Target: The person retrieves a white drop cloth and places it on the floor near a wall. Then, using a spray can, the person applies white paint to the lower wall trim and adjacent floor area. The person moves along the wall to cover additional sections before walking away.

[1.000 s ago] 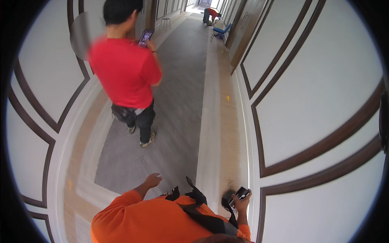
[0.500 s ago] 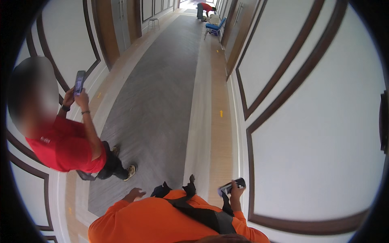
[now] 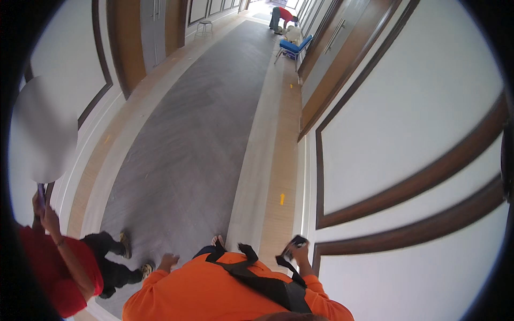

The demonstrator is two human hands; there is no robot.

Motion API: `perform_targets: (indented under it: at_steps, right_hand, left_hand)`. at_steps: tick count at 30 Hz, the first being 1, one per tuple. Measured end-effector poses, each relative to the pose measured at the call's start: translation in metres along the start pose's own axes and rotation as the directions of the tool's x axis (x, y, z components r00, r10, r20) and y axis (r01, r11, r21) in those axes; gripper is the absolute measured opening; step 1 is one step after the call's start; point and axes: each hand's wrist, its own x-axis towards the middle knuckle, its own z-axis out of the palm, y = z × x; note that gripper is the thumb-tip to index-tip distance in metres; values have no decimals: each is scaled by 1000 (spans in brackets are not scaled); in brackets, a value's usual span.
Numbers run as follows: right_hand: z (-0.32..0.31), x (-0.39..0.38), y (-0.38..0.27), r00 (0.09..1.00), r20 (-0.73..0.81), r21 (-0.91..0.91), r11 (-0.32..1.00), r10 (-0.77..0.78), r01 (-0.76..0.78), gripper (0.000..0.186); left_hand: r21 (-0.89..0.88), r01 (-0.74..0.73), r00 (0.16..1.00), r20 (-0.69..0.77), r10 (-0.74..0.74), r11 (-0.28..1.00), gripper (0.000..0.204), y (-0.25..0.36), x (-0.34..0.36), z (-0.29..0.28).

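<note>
At the lower right, my right hand (image 3: 302, 253) is closed around a dark phone-like device (image 3: 292, 246), held out close to the right wall. A black strap (image 3: 289, 266) hangs just beside it. My left hand (image 3: 169, 261) is out at my left side over the grey floor, with loosely bent fingers and nothing visible in it. Both arms are in orange sleeves. Black straps (image 3: 249, 278) cross the front of my orange top. One of my feet (image 3: 217, 241) shows in front of me.
A person in a red shirt (image 3: 59, 267) stands close on my left, holding a phone (image 3: 41, 193). Along the right wall are a door (image 3: 334, 48) and a blue chair (image 3: 295, 46). Beyond, another person in red (image 3: 282, 16) bends over. A stool (image 3: 204, 28) stands far left.
I have moved forward along the corridor. The nearby person now appears lower and further left. The door and chair on the right look closer. My right hand still holds the device.
</note>
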Motion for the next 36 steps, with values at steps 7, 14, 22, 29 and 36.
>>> perform_targets:
  at_steps: [7, 14, 22, 29, 36]
  right_hand:
    - [2, 113, 7, 897, 321, -547, 833, 303, -86, 105]
    - [152, 421, 0, 823, -95, 625, 677, 560, -388, 58]
    - [192, 796, -447, 998, 67, 670, 741, 8, -51, 72]
    - [270, 989, -689, 989, -64, 847, 532, 131, -16, 72]
    - [316, 1110, -663, 954, -130, 405, 893, 270, -197, 78]
  left_hand:
    - [-408, -162, 949, -315, 27, 899, 61, 186, 162, -362]
    - [-347, -107, 897, -438, -60, 932, 64, 212, 324, -532]
    - [-493, 185, 969, -53, -242, 850, 65, 220, 417, -591]
    - [-685, 406, 894, 161, -418, 605, 58, 273, 544, -707]
    - [-365, -55, 970, -241, -37, 929, 54, 316, 800, -984]
